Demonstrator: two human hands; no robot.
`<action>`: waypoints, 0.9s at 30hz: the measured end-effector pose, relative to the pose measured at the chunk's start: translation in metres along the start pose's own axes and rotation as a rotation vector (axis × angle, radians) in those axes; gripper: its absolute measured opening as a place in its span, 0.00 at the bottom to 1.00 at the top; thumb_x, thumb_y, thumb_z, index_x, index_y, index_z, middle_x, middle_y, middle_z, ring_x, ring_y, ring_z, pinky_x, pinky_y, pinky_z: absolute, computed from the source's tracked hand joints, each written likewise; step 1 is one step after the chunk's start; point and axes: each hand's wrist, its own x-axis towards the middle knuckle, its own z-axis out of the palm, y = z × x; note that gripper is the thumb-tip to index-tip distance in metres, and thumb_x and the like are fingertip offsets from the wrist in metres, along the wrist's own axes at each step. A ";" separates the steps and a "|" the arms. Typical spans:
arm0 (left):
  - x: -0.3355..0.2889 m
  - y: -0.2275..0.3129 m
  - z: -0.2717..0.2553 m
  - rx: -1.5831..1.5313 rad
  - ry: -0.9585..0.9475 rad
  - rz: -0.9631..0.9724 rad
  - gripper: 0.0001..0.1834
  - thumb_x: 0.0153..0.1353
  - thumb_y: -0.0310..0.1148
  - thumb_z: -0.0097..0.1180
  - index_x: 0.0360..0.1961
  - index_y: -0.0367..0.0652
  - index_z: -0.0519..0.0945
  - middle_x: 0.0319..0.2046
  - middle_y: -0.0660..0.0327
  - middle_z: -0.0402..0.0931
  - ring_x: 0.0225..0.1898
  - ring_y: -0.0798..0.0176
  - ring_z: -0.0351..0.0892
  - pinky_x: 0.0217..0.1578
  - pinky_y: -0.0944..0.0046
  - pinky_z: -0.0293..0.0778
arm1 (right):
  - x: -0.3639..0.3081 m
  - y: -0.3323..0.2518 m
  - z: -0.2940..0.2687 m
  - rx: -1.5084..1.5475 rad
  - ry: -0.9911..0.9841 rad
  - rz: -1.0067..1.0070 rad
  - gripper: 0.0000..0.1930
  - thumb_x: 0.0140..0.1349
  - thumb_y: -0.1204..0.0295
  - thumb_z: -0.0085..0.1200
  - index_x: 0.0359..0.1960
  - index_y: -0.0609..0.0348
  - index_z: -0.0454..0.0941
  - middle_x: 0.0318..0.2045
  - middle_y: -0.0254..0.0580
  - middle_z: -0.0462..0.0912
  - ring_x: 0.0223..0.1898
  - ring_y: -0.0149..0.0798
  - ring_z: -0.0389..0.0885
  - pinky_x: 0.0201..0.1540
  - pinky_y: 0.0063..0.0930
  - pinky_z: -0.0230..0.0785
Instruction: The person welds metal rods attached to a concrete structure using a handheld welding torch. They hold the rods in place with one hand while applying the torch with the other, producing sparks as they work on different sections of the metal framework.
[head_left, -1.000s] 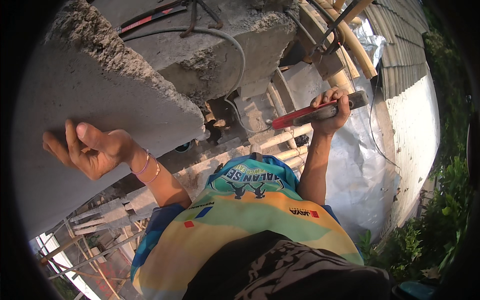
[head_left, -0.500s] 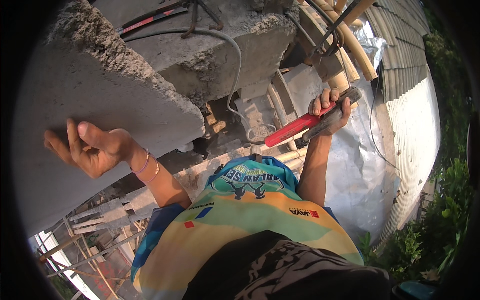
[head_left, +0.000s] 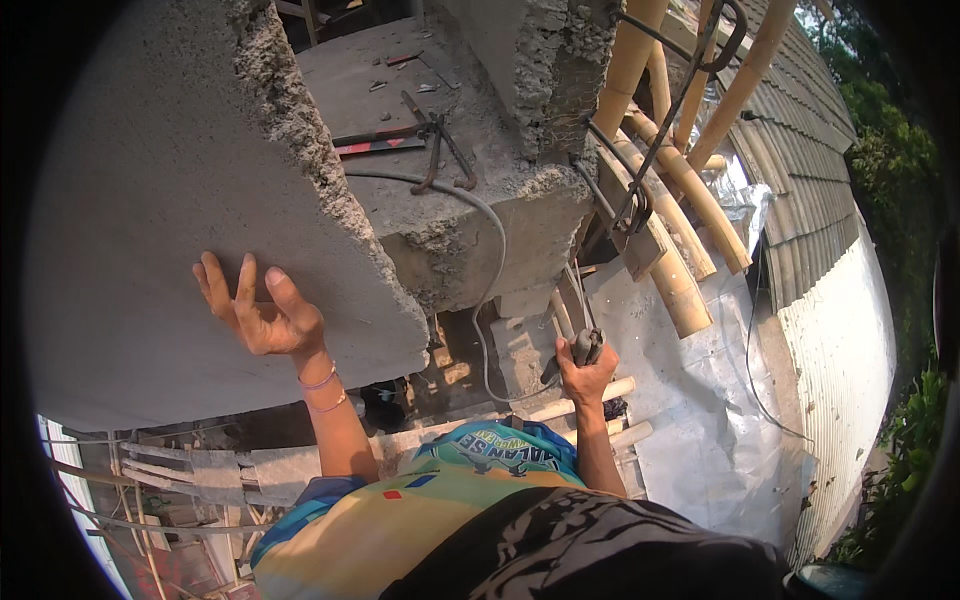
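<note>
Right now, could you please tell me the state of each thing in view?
Left hand, open, fingers spread, contact with grey wall unclear
Right hand, closed around hand tool
Hand tool, held, end sticking out above the fist
Grey wall, rough and broken along its edge
Cable, slack, draped over concrete ledge
Silvery sheet, creased

A yellow, green and blue shirt point(head_left: 350, 540) with printed markings is worn with a black, grey-patterned garment point(head_left: 580, 545) and two thin bracelets point(head_left: 320, 384).

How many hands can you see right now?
2: the left hand, fingers spread before the grey concrete wall; the right hand, gripping a dark tool right of centre. Others could be hidden behind the concrete.
</note>
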 end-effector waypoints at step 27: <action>-0.098 0.165 0.002 -1.272 -1.797 -0.321 0.24 0.61 0.32 0.58 0.59 0.42 0.75 0.49 0.50 0.79 0.54 0.49 0.77 0.54 0.54 0.73 | -0.014 -0.059 -0.010 0.392 -0.172 0.122 0.41 0.43 0.59 0.80 0.53 0.59 0.64 0.36 0.36 0.76 0.40 0.35 0.81 0.69 0.48 0.62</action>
